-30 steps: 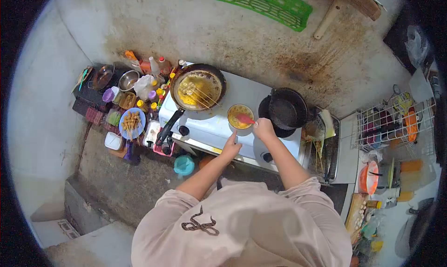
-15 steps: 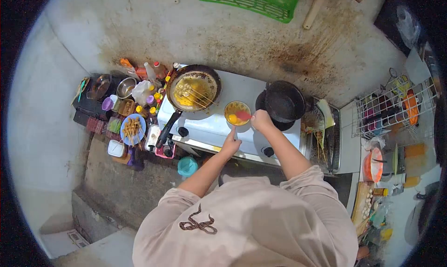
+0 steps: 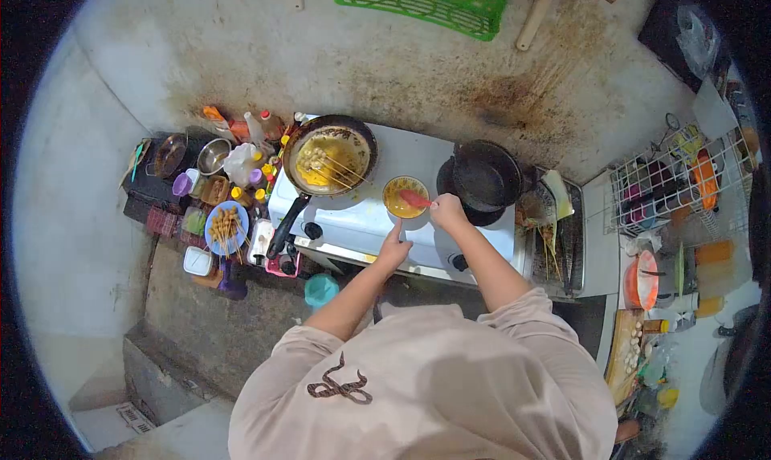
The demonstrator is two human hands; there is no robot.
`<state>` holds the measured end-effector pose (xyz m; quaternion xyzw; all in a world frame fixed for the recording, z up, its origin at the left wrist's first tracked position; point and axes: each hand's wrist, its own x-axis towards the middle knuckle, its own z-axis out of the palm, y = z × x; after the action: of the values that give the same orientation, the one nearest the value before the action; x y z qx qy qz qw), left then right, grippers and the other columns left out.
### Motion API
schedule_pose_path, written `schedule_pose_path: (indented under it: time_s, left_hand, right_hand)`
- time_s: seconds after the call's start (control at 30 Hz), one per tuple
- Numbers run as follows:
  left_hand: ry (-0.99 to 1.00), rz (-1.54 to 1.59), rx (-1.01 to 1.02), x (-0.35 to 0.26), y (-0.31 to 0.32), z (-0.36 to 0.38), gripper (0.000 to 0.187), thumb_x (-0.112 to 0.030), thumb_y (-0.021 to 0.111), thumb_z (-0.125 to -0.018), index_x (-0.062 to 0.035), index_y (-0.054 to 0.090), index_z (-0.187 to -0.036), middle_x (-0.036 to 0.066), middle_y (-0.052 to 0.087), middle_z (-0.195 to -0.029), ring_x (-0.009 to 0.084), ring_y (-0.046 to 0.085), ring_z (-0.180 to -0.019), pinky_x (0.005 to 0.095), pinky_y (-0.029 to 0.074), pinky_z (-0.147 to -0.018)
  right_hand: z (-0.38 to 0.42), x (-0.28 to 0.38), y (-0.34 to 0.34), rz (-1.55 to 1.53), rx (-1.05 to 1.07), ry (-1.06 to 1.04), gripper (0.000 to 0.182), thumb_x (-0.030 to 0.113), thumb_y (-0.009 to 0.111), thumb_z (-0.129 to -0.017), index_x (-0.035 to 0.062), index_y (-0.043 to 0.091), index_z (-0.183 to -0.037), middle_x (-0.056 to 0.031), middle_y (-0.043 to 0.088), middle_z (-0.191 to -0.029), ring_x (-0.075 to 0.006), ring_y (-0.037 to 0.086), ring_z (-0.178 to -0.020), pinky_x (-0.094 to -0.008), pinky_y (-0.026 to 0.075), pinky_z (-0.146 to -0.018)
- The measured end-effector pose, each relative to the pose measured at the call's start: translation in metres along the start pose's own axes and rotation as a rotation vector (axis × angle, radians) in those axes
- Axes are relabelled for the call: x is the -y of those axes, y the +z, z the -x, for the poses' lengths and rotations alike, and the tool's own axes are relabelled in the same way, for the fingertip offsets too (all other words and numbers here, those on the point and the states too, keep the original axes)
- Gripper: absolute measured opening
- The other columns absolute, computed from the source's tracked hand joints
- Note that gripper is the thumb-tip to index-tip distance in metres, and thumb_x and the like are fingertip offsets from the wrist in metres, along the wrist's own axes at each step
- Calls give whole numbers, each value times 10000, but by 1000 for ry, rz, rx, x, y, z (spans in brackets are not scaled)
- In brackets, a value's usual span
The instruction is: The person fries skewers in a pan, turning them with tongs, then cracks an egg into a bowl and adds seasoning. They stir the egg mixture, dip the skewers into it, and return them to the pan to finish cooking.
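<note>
A small bowl of yellow liquid (image 3: pixel 403 198) stands on the white stove (image 3: pixel 365 219) between the two burners. My right hand (image 3: pixel 447 212) grips a red utensil (image 3: pixel 415 199) whose head dips into the bowl. My left hand (image 3: pixel 393 250) rests at the bowl's near edge with a finger stretched toward it. On the left burner a black frying pan (image 3: pixel 328 158) holds skewers in yellow oil. An empty black pan (image 3: pixel 487 177) sits on the right burner.
Sauce bottles (image 3: pixel 255 131), small bowls and a blue plate of skewers (image 3: pixel 226 222) crowd the counter left of the stove. A wire dish rack (image 3: pixel 675 183) stands at the right. A green basket (image 3: pixel 422 2) hangs on the stained wall. A teal cup (image 3: pixel 320 288) sits below the stove.
The red utensil has shifted inside the bowl while my right hand works it. My left hand stays at the bowl. The view has drifted slightly.
</note>
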<state>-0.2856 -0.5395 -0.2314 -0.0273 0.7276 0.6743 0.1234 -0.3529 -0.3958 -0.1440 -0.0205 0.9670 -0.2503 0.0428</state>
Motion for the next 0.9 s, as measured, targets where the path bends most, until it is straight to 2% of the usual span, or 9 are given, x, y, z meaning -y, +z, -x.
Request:
schedule_pose_path:
  time_s: [0.07, 0.17, 0.47, 0.57, 0.67, 0.77, 0.8, 0.87, 0.9]
  left_hand:
    - [-14, -26, 4, 2, -1, 0, 694, -29, 519, -698, -119, 177, -1295, 98, 545, -799, 126, 509, -678, 243, 418, -642]
    - [-36, -44, 10, -2, -2, 2, 696, -29, 521, -695, -124, 181, -1295, 91, 542, -780, 126, 504, -667, 244, 415, -638]
    - [-17, -73, 29, -3, -4, 3, 723, 0, 515, -678, -131, 169, -1299, 73, 518, -708, 113, 468, -596, 240, 408, -548]
    - [20, -126, 23, 6, -2, 0, 737, 17, 515, -672, -131, 159, -1301, 70, 520, -709, 109, 472, -594, 240, 411, -534]
    - [42, -114, 15, 6, -2, 1, 740, 25, 516, -671, -126, 158, -1300, 62, 519, -703, 107, 472, -582, 238, 411, -528]
    - [62, -111, 8, 11, 0, 0, 740, 28, 516, -671, -125, 158, -1300, 57, 516, -702, 105, 467, -571, 234, 411, -526]
    - [70, -120, 4, 6, -1, 1, 741, 29, 517, -671, -126, 158, -1301, 56, 515, -703, 104, 465, -569, 233, 411, -525]
    - [-33, -77, 80, -5, -6, 4, 720, 2, 495, -652, -69, 166, -1288, 147, 451, -971, 137, 481, -628, 248, 419, -605]
    - [-86, -56, 118, -10, -7, 6, 714, -11, 485, -642, -40, 170, -1282, 192, 419, -1106, 153, 489, -658, 256, 424, -646]
  right_hand:
    - [-1, 0, -1, 67, 83, -77, 202, 151, 497, -665, -25, 594, -645, -231, 547, -677, -349, 555, -670, -403, 444, -660]
    - [3, 0, 4, -23, -125, -48, 186, 129, 473, -617, -30, 568, -595, -245, 498, -584, -364, 536, -591, -410, 434, -586]
    - [-1, 0, -2, -9, 5, 3, 194, 156, 504, -629, -22, 576, -598, -239, 502, -581, -360, 537, -591, -404, 435, -585]
    - [0, 0, -1, 94, 59, -2, 204, 166, 531, -661, -25, 595, -634, -226, 554, -679, -342, 560, -669, -396, 449, -650]
    - [8, 16, -12, -71, 48, 153, 212, 170, 535, -658, -32, 594, -634, -232, 553, -680, -343, 560, -669, -397, 451, -646]
    - [0, 2, 4, 18, 93, 93, 208, 170, 539, -655, -29, 596, -635, -233, 554, -679, -350, 560, -667, -401, 452, -641]
    - [0, 0, 7, 16, 32, 85, 206, 172, 534, -643, -25, 594, -627, -229, 543, -642, -344, 559, -637, -396, 450, -624]
    - [0, -3, 12, 14, -91, 69, 203, 175, 525, -619, -17, 591, -612, -221, 521, -569, -330, 559, -576, -386, 446, -592]
    - [1, -1, 10, -43, -31, 106, 200, 172, 524, -618, -15, 594, -610, -222, 517, -558, -323, 566, -572, -391, 446, -595]
